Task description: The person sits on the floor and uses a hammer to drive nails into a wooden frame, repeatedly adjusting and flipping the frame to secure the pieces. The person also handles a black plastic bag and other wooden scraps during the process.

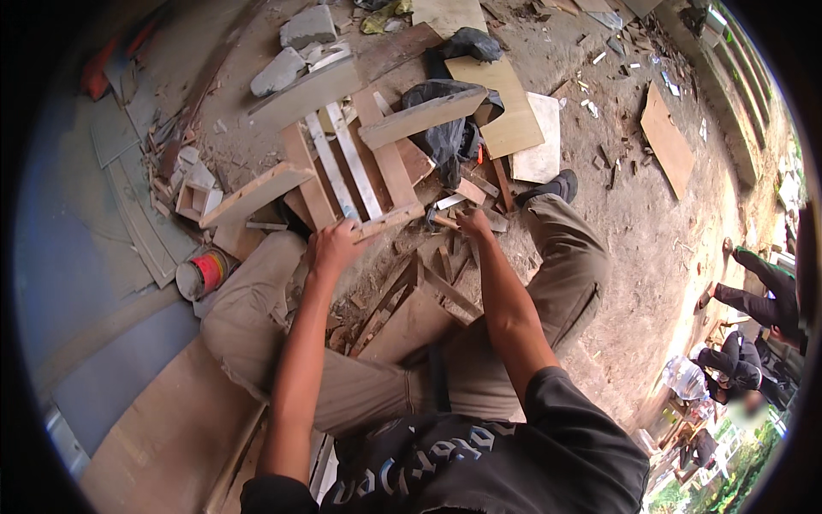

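A small wooden piece of furniture (394, 171), built from planks with two pale slats (344, 158) down its middle, lies tilted between my knees. My left hand (334, 246) is closed around its near edge, thumb on top. To the right of that edge, my right hand (473, 222) grips a hammer (444, 222) by its wooden handle. The hammer's dark head is just beside the near rail's right end, and I cannot tell whether they touch. Boards stick out from the piece's sides and far end.
Wood offcuts (419, 300) litter the ground between my legs. By my left knee lies a red-banded can (202, 274). Black plastic bags (441, 128), plywood sheets (501, 103) and concrete chunks (308, 27) lie beyond. Other people (736, 364) are at the far right.
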`<state>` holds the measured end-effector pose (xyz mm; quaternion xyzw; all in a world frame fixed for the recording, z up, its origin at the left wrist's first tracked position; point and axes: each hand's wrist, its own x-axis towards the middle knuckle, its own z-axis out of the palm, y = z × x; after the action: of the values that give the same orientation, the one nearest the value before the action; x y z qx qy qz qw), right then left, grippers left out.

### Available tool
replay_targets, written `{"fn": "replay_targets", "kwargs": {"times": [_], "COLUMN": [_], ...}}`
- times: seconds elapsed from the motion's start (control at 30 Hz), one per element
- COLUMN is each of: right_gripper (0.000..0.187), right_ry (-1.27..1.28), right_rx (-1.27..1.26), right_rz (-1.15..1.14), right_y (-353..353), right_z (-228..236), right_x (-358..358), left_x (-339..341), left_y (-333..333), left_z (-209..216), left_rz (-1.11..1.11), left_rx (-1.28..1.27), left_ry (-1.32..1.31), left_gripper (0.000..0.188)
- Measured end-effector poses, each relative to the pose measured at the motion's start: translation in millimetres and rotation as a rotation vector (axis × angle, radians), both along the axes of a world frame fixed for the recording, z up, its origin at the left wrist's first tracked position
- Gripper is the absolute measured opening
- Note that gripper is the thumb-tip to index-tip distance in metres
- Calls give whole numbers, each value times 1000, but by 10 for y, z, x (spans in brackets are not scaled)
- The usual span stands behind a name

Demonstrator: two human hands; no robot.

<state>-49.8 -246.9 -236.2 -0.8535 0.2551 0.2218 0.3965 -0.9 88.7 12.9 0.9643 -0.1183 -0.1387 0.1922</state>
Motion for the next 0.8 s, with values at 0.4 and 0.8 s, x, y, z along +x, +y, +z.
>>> {"fn": "replay_targets", "kwargs": {"times": [0.4,0.8], "right_gripper": [90,31], "right_ry": [-586,-408], "right_rx": [-19,-142], "right_rz": [-5,-77], "right_y": [-23,-882], "right_z": [-174,239], "right_x": [1202,1296], "left_x": [-3,5], "left_y": [3,-53], "left_z": [-84,-6], "left_rz": [-30,3], "left_rx": [27,-6], "left_ry": [-141,-98], "left_gripper": [42,44]}}
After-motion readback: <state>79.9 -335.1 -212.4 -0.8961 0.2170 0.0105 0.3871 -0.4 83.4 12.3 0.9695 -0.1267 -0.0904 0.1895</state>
